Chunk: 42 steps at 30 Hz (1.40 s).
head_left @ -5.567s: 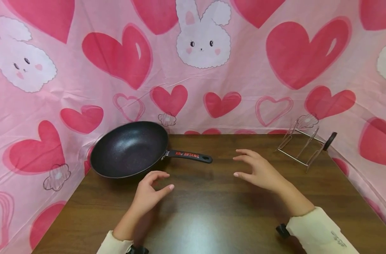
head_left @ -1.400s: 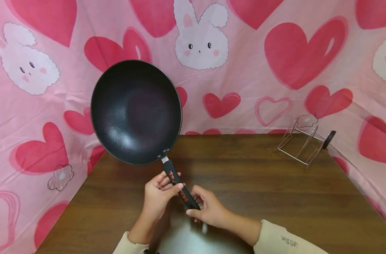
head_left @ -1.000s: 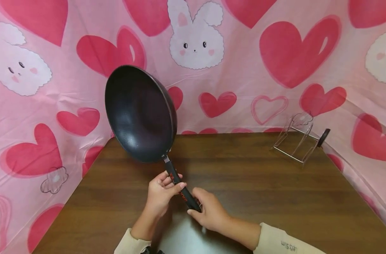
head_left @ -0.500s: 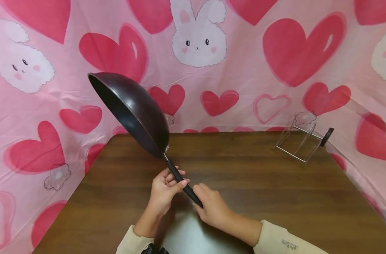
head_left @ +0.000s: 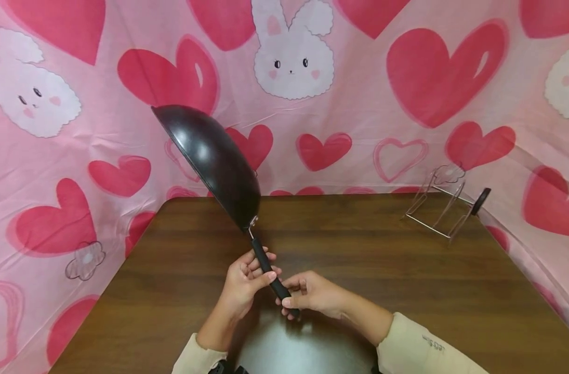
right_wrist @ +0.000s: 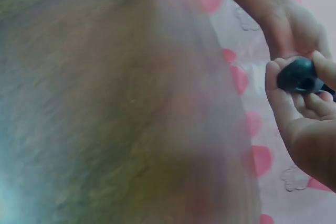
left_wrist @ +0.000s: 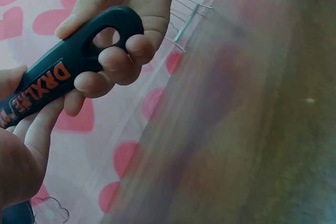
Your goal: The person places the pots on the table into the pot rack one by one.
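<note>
A black wok-shaped frying pan [head_left: 214,161] is held up above the table, tilted so that its dark outer side shows in the head view and its inside is turned away to the left. My left hand [head_left: 244,280] grips the middle of its black handle [head_left: 262,255], thumb on top and fingers beneath. Around the handle's end, my right hand [head_left: 317,296] pinches with thumb and fingers. In the left wrist view, red lettering and a hanging hole show on the handle [left_wrist: 79,56], with the right hand's fingers [left_wrist: 118,66] wrapped about its end. The right wrist view shows the handle's tip [right_wrist: 299,74].
A thin wire rack [head_left: 436,205] with a black round piece [head_left: 480,201] on its side stands at the table's back right. The brown wooden table [head_left: 373,249] meets a pink cloth backdrop [head_left: 284,119] with hearts and rabbits at the back and sides.
The pan, earlier lying at the table's back left with both hands apart from it, has been gripped and lifted. It has since turned about its handle, from inside facing me to outside showing.
</note>
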Each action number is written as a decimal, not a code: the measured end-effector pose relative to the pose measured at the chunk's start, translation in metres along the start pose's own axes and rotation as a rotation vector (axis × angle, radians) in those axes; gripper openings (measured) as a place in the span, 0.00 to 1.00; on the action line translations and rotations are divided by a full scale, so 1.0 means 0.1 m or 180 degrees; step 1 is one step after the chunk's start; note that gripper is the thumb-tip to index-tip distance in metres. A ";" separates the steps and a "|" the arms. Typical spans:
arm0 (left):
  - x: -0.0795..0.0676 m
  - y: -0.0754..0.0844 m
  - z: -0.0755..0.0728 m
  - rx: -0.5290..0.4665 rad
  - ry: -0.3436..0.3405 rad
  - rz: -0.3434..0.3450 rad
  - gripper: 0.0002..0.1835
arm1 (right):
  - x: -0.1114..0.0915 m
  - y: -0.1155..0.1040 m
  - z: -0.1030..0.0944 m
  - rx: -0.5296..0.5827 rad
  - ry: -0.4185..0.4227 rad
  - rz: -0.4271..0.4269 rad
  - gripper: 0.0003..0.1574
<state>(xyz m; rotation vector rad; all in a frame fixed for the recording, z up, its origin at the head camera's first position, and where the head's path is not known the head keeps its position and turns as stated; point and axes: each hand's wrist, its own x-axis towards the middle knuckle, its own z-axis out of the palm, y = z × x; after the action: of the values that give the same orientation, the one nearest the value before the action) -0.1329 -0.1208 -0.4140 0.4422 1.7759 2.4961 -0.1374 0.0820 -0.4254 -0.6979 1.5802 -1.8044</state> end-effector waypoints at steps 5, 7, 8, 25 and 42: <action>-0.02 0.01 -0.02 0.0161 -0.0332 0.0063 0.29 | -0.03 0.11 0.03 -0.0412 -0.0133 -0.0282 0.15; 0.00 0.04 0.00 0.0216 -0.0480 0.0098 0.30 | -0.05 0.14 0.05 -0.0576 -0.0070 -0.0463 0.17; 0.01 0.05 0.01 0.0232 -0.0538 0.0114 0.31 | -0.07 0.14 0.05 -0.0661 -0.0042 -0.0557 0.17; 0.24 0.20 0.19 0.0112 -0.0145 0.0034 0.23 | -0.22 0.15 0.05 -0.0978 0.0425 -0.1164 0.26; 0.54 0.10 0.45 0.0122 -0.1056 -0.0042 0.21 | -0.41 0.20 0.01 -0.0365 0.0672 -0.0946 0.31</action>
<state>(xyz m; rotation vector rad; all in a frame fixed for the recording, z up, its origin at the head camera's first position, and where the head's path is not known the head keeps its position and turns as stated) -0.1717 -0.0716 -0.3803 0.7910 1.6891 2.2215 -0.1072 0.1111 -0.4447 -0.8563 1.8066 -2.0705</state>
